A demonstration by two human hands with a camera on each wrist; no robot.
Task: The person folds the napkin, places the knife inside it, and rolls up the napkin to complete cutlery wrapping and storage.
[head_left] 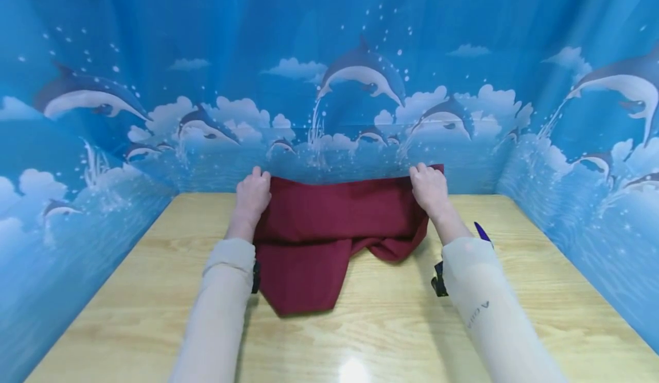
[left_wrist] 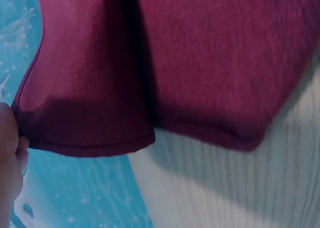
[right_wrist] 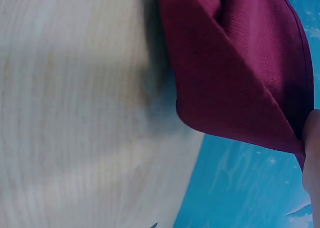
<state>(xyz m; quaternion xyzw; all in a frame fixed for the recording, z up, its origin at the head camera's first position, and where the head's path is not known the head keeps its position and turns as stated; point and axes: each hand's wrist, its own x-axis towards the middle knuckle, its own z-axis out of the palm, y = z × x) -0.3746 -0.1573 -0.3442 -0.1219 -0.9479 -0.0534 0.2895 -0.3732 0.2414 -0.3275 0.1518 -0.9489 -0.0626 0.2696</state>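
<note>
A dark red cloth (head_left: 340,211) with hemmed edges hangs between the two hands near the far side of the table. My left hand (head_left: 254,191) pinches its upper left corner, and my right hand (head_left: 429,187) grips near its upper right corner, with a small tip of fabric sticking out past the fingers. The top edge is stretched fairly straight. Lower down, one part of the cloth lies on the table at the left, while the right side droops in a loose fold. In the left wrist view the fingers (left_wrist: 10,153) hold the hem corner; the right wrist view shows the other corner held.
The light wood-grain table (head_left: 386,320) spreads beneath the cloth. Blue curtains (head_left: 329,40) printed with dolphins and clouds stand along its back and both sides, close behind the hands. A dark wrist device (head_left: 439,280) sits at the right cuff.
</note>
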